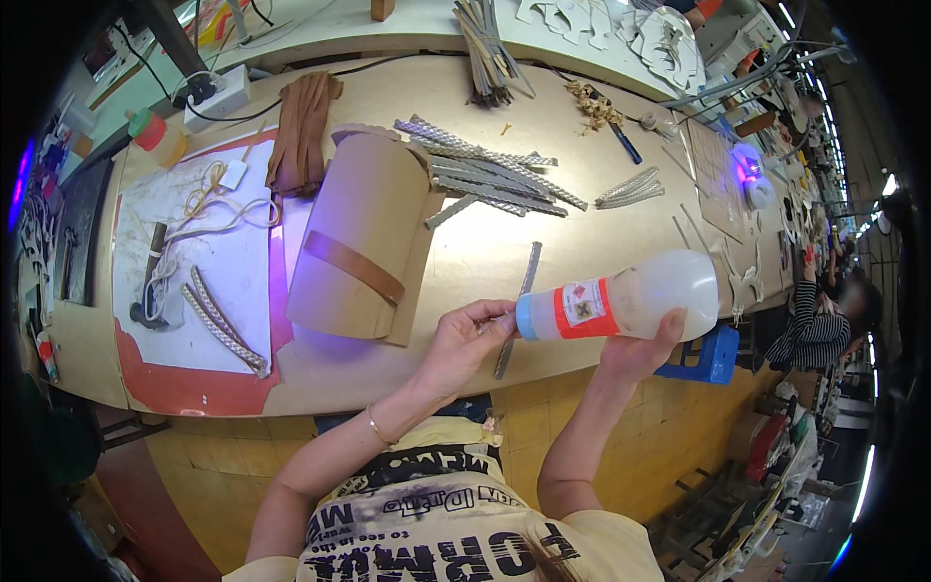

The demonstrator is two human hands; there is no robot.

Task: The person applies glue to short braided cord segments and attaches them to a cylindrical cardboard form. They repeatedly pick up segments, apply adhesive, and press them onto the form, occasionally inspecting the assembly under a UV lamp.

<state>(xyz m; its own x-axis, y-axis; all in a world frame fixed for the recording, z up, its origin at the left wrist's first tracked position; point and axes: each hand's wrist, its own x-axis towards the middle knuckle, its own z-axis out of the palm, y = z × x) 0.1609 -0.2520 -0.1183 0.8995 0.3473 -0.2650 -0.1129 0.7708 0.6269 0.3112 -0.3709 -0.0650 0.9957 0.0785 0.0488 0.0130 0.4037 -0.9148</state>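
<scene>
- I see a gold-toned tabletop (378,97) spanning the view, its near edge just in front of the person.
- Toward its left edge I see a white sheet (242,291) over a red sheet (204,395), which shows at the near left corner.
- Just right of these stands or lies a cardboard roll (359,209); I cannot tell which. A brown band (354,267) crosses it.
- Beside the roll's far right side I see a pile of braided and flat grey strips (485,182).
- Near the middle of the near edge, I have the translucent bottle (655,296) tipped sideways, its blue cap (525,317) toward the left.
- The right hand (635,357) holds the bottle, fingers curled under its base end.
- The left hand (461,344) has thumb and fingertips close together at the cap; I cannot tell whether they grip it or the strip there.
- On the white sheet I see a hammer (153,257), near the left edge.
- A single grey strip (531,267) crosses just behind the cap, one end pointing to the near edge.
</scene>
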